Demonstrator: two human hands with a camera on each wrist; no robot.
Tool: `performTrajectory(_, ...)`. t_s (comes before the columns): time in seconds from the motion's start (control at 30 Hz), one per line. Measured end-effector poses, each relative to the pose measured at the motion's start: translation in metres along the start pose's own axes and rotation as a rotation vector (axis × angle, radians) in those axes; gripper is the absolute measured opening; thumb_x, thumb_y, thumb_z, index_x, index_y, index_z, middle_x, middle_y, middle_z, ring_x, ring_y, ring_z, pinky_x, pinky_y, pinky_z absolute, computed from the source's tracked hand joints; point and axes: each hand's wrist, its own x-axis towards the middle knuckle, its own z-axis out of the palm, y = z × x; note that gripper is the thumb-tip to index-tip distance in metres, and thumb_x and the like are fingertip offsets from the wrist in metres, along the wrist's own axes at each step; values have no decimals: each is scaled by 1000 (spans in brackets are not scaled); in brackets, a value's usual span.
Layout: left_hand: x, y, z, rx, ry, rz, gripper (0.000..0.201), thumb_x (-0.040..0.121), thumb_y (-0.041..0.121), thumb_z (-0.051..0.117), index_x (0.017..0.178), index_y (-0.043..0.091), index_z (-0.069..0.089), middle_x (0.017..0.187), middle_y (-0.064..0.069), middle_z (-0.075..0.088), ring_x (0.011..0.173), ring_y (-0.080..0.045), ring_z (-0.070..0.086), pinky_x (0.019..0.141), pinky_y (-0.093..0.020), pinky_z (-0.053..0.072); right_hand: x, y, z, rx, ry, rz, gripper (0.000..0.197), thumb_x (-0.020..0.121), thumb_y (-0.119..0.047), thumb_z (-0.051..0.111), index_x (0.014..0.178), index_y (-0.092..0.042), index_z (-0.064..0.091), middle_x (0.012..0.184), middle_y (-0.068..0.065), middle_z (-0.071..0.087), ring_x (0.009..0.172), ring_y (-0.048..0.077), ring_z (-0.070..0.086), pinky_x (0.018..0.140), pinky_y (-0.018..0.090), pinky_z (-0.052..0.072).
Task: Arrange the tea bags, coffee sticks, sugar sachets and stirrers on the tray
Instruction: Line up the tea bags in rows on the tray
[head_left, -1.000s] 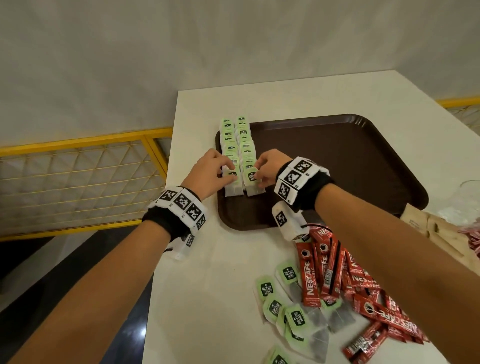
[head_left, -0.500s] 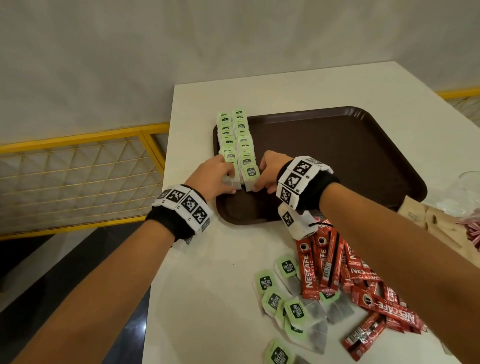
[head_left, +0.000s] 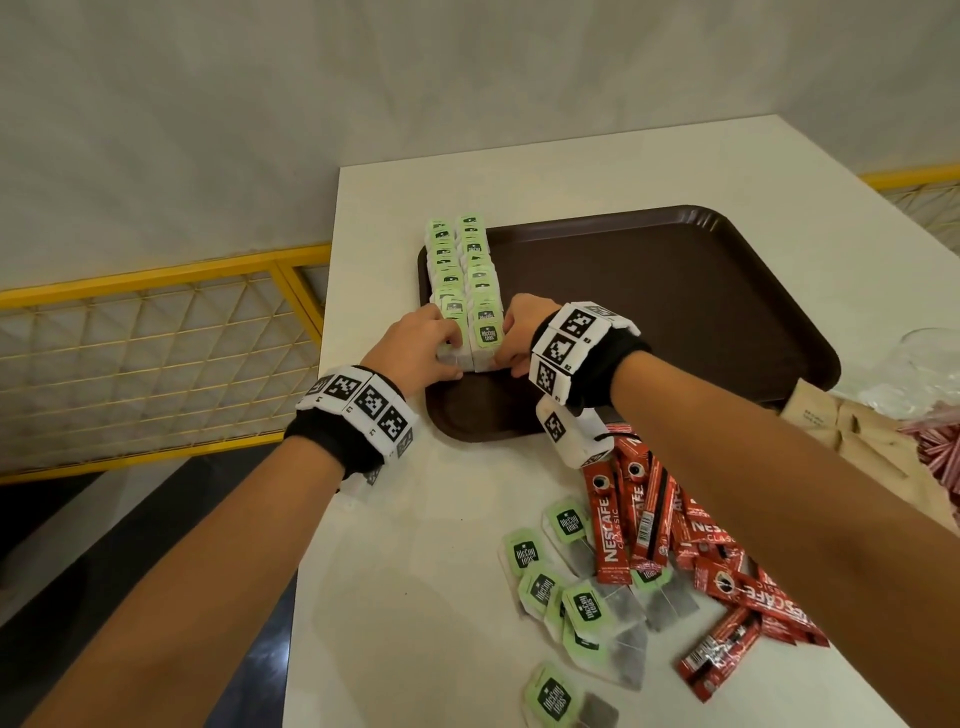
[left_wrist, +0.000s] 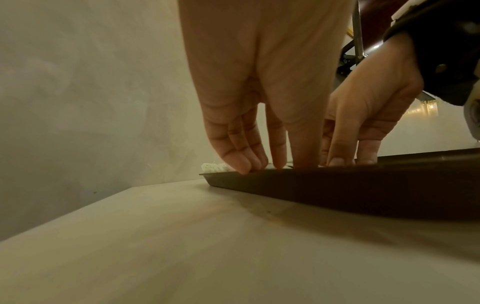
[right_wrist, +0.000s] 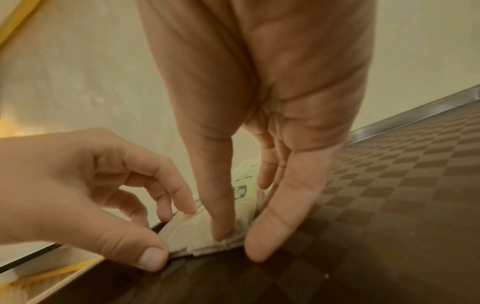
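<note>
Two neat rows of green-tagged tea bags (head_left: 464, 270) lie along the left side of the brown tray (head_left: 675, 312). My left hand (head_left: 428, 348) and right hand (head_left: 511, 338) flank the near end of the rows. In the right wrist view my right thumb and a finger pinch the nearest tea bags (right_wrist: 192, 236), while my left hand (right_wrist: 91, 185) holds their left corner between thumb and fingertip. Loose tea bags (head_left: 571, 597) and red coffee sticks (head_left: 675, 545) lie on the table near me. Brown sugar sachets (head_left: 852, 431) and striped stirrers (head_left: 935, 452) sit at the right.
A clear glass (head_left: 930, 364) stands by the tray's right corner. The white table (head_left: 395, 597) ends just left of the tray, above a yellow mesh railing (head_left: 156, 353). A pale wall rises behind the table.
Both hands stay at the near end of the two rows and have drawn in a little tighter on the nearest bags. The head view has shifted slightly.
</note>
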Motion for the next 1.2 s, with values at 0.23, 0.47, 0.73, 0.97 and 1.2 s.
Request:
performTrajectory(0.23,-9,5,-10,-26,21,32,36,84,24,68,117,11,61,121,-9,49,112,-24,51,88,-26,40,-23,-1,-28,42,-57,24,39,72,-18,76,102,-11,53,97,11,68,86,27,70,82,45,56)
performTrajectory(0.47,-59,65,-12,-136,-77,362,31,89,25,61,118,15,62,114,-1,55,94,-10,53,77,-9,38,-115,27,-71,47,-10,-193,14,89,-15,61,102,-20,59,78,-2,59,72,10,59,63,23,54)
performTrajectory(0.73,-70,114,31,102,-366,418,46,96,12,41,142,11,35,142,-5,38,125,-23,45,100,-34,37,-173,73,-45,-470,-169,-73,37,88,-32,61,124,-29,55,104,-6,47,100,9,48,81,20,35)
performTrajectory(0.97,-76,106,34,92,-384,410,39,95,9,40,132,12,50,129,-5,45,116,-21,49,94,-31,39,-181,87,-35,-474,-130,-55,40,86,-27,64,124,-31,54,121,0,43,118,18,43,98,33,41)
performTrajectory(1.2,-81,100,33,0,-256,247,32,98,17,40,126,11,53,126,-5,48,110,-22,53,89,-28,38,-185,87,-36,-392,-122,-162,43,89,-34,59,129,-37,46,111,-6,35,112,12,35,96,29,36)
